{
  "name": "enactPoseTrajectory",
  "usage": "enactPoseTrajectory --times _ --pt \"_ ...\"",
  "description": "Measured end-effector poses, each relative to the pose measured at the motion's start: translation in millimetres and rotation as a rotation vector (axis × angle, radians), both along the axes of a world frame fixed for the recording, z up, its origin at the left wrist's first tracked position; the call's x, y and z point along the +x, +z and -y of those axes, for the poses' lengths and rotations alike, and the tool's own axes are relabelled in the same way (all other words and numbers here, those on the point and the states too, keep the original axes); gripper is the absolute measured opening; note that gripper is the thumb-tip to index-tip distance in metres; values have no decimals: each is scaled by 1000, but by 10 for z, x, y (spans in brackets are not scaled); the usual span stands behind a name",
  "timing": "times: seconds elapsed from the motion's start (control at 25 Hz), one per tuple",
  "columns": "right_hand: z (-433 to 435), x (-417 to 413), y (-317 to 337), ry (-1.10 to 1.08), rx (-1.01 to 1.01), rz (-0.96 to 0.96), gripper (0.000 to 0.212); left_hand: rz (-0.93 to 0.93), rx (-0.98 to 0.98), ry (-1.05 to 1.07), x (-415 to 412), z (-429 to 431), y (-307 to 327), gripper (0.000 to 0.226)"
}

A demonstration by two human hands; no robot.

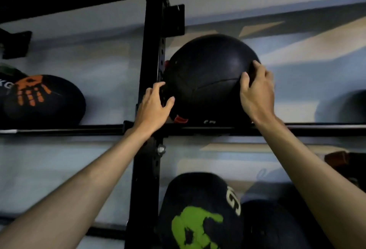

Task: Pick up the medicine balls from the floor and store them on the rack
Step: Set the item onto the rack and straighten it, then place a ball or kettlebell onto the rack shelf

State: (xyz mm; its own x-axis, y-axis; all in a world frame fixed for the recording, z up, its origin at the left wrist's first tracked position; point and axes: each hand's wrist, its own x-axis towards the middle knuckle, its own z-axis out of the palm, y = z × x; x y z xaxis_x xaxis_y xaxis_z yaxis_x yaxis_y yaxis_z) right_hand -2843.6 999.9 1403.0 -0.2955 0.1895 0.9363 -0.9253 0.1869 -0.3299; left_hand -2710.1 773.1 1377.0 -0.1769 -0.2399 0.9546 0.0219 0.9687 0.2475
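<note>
White "KG" on the left ball point(6, 87), cut off by the frame edge, any number before it out of view. Just beside it, an orange handprint point(31, 90) printed on black. On the lower ball point(198, 193), a big green printed figure point(196, 227), too smeared to name, and pale sideways letters near the right rim, starting with "G", the rest unclear. Small white marks low on the centre ball point(208, 70), too blurred to read.

Pale blue-grey wall point(89, 54) w/ tan diagonal stripe point(309, 36) upper right; dim light, soft shadows.
</note>
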Motion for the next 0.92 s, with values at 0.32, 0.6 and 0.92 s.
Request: enactPoseTrajectory --times 0.32,0.6,0.92 --pt "966 1487 -1065 55 283 -129 26 160 86 208 1563 805 -1092 8" --pt "2322 2986 -2391 217 800 84 18 569 158 341 3017 1583 -2275 12" --pt "3146 3851 -4250 370 1247 359 25 905 365 354 3990 2223 -4007 16"
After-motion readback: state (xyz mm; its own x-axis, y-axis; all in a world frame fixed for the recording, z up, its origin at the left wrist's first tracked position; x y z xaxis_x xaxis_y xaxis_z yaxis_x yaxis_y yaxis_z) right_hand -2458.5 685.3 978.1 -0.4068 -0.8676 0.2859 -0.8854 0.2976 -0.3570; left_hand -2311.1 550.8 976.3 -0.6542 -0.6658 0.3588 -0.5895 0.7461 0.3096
